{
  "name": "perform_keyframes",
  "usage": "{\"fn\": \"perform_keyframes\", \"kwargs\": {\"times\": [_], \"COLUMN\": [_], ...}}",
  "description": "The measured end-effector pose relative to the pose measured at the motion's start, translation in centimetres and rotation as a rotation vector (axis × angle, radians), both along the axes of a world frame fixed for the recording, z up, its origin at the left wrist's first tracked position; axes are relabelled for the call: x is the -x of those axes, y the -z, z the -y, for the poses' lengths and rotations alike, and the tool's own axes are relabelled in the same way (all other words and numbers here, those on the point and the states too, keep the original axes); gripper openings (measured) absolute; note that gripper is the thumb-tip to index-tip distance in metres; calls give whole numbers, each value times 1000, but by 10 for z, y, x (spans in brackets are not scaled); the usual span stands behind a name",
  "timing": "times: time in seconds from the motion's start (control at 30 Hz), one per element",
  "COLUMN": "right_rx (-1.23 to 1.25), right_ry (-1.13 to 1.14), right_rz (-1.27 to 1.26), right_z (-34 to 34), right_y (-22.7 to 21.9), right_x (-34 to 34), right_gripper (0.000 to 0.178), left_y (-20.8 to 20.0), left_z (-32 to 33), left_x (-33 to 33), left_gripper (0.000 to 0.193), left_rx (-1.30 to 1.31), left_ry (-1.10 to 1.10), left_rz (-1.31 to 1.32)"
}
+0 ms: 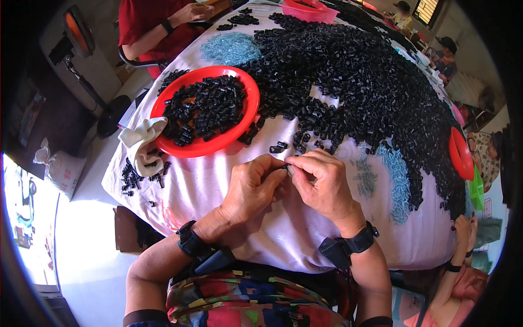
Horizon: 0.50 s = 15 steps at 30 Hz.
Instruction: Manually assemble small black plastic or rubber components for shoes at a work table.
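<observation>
My left hand and my right hand meet fingertip to fingertip above the near part of the cloth-covered table. Pinched between the thumbs and forefingers of both is a small black plastic part, mostly covered by the fingers. Just beyond my hands lie a few loose black pieces. Past them spreads a large heap of similar black plastic pieces. To the left of the heap, a round red tray holds many black pieces.
A crumpled white cloth hangs over the tray's near-left rim, beside small black pins. Clear bluish bits lie in a far pile and a right pile. A person in red sits far left; another person's hands are at right.
</observation>
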State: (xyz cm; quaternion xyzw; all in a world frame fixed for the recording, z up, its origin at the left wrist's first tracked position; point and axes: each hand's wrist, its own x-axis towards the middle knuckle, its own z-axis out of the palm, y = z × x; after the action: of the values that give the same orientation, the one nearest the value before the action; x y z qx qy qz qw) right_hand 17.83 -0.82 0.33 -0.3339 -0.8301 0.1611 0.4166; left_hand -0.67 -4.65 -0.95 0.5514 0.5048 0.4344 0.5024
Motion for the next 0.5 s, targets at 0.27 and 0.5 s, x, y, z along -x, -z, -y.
{"fn": "perform_keyframes", "kwargs": {"times": [0.27,0.5], "right_rx": [67,13], "right_ry": [40,22], "right_rz": [-46,-61], "right_z": [3,1], "right_y": [0,-7], "right_x": [4,2], "right_gripper": [16,31], "left_y": [-1,-5], "left_z": [0,-16], "left_x": [-3,9], "left_gripper": [18,26], "left_rx": [-191,115], "left_ry": [-53,96], "left_rz": [-181,245]}}
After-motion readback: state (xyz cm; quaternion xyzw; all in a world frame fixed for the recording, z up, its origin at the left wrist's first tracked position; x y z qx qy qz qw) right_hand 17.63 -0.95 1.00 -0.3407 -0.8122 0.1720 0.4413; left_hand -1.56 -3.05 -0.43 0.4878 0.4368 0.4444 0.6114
